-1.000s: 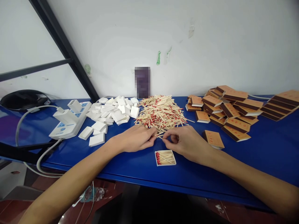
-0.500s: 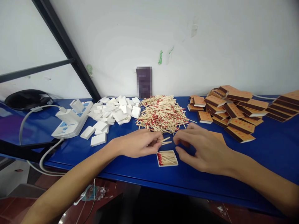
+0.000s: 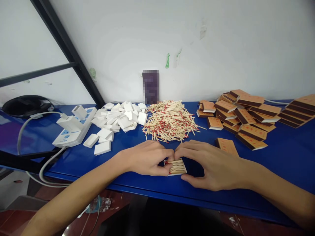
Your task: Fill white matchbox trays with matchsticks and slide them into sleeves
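Note:
A small white matchbox tray with red-tipped matches lying in it rests on the blue table. My left hand is at the tray's left end, thumb and fingers closed on matches at the red-headed side and partly covering them. On the far rim, the fingertips of my right hand touch the tray near my left fingers. Its thumb stands apart by the near right corner. Behind both hands rises a large heap of loose matches.
White empty-looking trays are piled at left, beside a power strip with chargers and cables. Orange-brown matchbox sleeves lie heaped at right, one sleeve just behind my right hand. A black metal frame stands at left.
My left hand has come down into the tray with the matches it was holding above it. My right hand has moved left, its fingers now at the tray's far edge.

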`<action>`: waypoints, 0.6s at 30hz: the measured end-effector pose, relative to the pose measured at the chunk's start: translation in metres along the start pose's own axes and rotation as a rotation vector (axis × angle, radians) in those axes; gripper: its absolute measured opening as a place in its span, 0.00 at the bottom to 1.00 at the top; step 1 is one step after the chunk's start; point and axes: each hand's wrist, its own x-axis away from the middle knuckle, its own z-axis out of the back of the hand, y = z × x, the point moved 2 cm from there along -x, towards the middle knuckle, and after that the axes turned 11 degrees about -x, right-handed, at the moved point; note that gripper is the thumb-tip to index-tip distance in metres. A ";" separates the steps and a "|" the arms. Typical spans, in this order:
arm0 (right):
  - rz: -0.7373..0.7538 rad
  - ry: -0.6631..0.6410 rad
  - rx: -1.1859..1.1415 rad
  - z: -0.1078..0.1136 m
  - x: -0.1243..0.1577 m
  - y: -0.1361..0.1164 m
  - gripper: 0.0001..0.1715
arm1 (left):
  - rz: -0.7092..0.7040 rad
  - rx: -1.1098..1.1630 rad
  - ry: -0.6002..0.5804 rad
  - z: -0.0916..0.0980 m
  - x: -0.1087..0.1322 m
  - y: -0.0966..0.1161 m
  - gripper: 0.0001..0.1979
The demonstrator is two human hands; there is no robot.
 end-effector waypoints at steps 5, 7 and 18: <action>-0.048 -0.027 0.007 -0.002 -0.001 0.004 0.15 | 0.019 -0.009 0.011 0.001 0.001 0.000 0.05; -0.051 -0.022 0.002 -0.002 -0.001 0.005 0.16 | 0.027 -0.033 0.023 0.001 0.001 0.000 0.06; -0.014 0.013 0.070 -0.001 -0.001 0.008 0.15 | 0.028 -0.148 0.073 0.003 0.001 -0.010 0.22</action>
